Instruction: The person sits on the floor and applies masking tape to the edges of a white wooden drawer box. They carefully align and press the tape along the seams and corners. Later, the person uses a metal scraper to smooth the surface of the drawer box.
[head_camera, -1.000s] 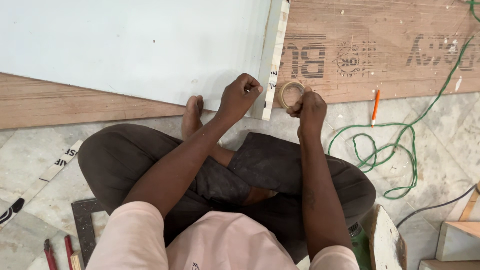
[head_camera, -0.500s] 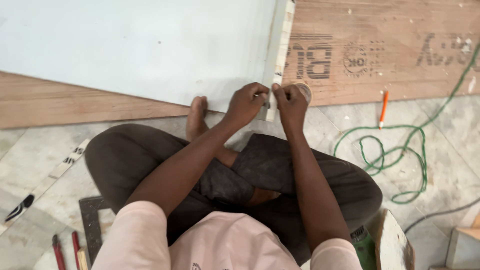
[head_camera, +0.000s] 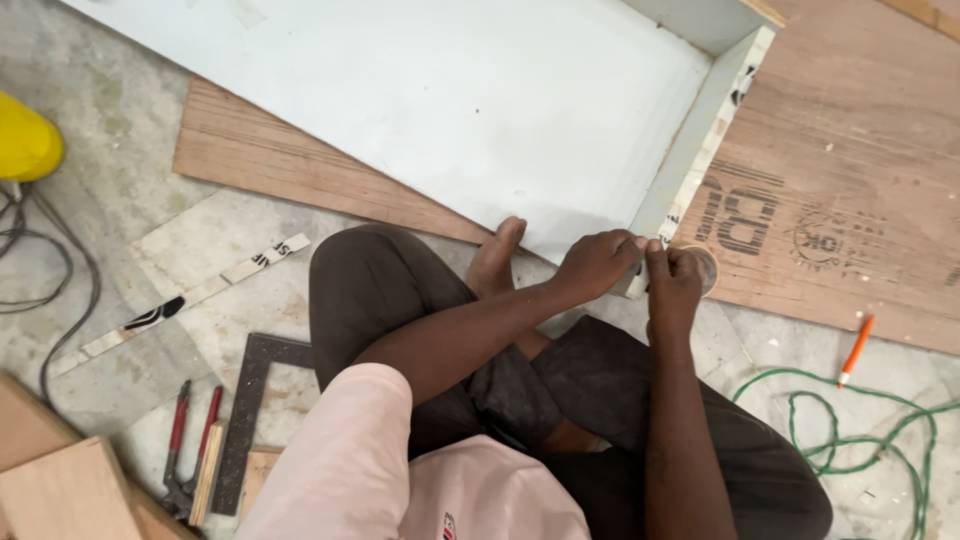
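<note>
Nearest us: pink shirt, dark trousers, legs crossed on the stone floor (head_camera: 120, 130). One bare foot (head_camera: 497, 258) rests against the edge of the white panel (head_camera: 450, 110).

At lower left, a steel square (head_camera: 243, 415) lies flat, with red-handled pliers (head_camera: 180, 450) just beside it and wood offcuts (head_camera: 60, 490) near those. A loose strip of printed edging (head_camera: 190, 298) lies on the floor farther left. At lower right, a green cord (head_camera: 860, 430) loops on the floor; an orange pencil (head_camera: 856, 350) lies just above it, on the floor by the plywood's edge.

Our left hand (head_camera: 597, 264) sits at the near corner of the panel's raised side wall (head_camera: 690, 140), fingers curled together and pinching at that corner. Our right hand (head_camera: 675, 278) is just beside it, the two touching or almost so; its fingers are closed on a tape roll (head_camera: 703, 266), most of which the hand hides. Whether tape runs from roll to corner we cannot tell.

Patterned edging (head_camera: 722, 125) runs along the side wall's outer edge, away from us.

Beyond the hands, the panel lies on a plywood sheet (head_camera: 850, 150), which spreads out to the right. At far left we note a yellow object (head_camera: 25, 140) and a grey cable (head_camera: 60, 270).
</note>
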